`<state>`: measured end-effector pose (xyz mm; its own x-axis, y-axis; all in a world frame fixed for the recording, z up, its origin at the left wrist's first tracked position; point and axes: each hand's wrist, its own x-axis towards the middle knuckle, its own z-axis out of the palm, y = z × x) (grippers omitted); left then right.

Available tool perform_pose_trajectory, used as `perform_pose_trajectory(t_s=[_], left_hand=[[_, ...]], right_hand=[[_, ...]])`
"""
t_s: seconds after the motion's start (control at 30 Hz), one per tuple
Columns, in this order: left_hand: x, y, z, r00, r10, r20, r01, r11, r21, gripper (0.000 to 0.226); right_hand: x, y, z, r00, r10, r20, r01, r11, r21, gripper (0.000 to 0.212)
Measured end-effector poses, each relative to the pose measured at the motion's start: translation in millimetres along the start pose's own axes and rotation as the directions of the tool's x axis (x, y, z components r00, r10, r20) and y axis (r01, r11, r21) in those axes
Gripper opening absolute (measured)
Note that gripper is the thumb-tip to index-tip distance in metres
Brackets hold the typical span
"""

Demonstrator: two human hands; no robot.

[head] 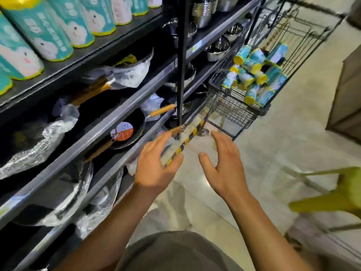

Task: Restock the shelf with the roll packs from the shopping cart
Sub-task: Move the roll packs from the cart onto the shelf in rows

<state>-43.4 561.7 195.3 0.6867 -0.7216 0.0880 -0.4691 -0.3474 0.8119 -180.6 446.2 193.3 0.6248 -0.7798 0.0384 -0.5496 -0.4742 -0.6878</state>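
Both the left hand [156, 165] and right hand [224, 163] hung released, well short of the roll packs [254, 73] heaped, blurrily, in the shopping cart [230, 106]; more lined the top shelf [109, 44].

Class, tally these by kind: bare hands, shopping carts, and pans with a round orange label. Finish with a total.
Hands: 2 (left hand, right hand)
shopping cart: 1
pan with a round orange label: 1
Total: 4

roll packs [48, 34] with blurred print, pan's round label [121, 131] illegible, nothing readable
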Motion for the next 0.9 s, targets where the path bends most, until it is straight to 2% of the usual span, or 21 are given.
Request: perform_pose_trajectory(t_s=[0.17,0.3,0.6,0.77,0.9], left_hand=[[37,9,63,0.994,0.045,0.104,-0.046,0.999,0.001,0.063],[85,25,113,0.964,0.146,0.222,-0.153,0.988,0.016,0.064],[216,73,207,0.883,0.164,0.440,-0.186,0.982,0.007,0.059],[284,95,242,0.852,0.229,0.471,-0.257,0.966,-0.004,0.058],[322,106,270,0.854,0.198,0.480,-0.231,0.973,0.008,0.057]], right_hand=[[18,55,-26,0.987,0.155,-0.045,-0.156,0.987,-0.029,0.063],[41,100,-44,0.956,0.279,-0.085,-0.285,0.956,-0.065,0.062],[121,167,-78,0.880,0.441,-0.176,-0.453,0.890,-0.039,0.061],[171,190,-90,0.839,0.507,-0.197,-0.516,0.856,0.003,0.063],[219,212,-102,0.834,0.524,-0.171,-0.528,0.849,0.031,0.064]])
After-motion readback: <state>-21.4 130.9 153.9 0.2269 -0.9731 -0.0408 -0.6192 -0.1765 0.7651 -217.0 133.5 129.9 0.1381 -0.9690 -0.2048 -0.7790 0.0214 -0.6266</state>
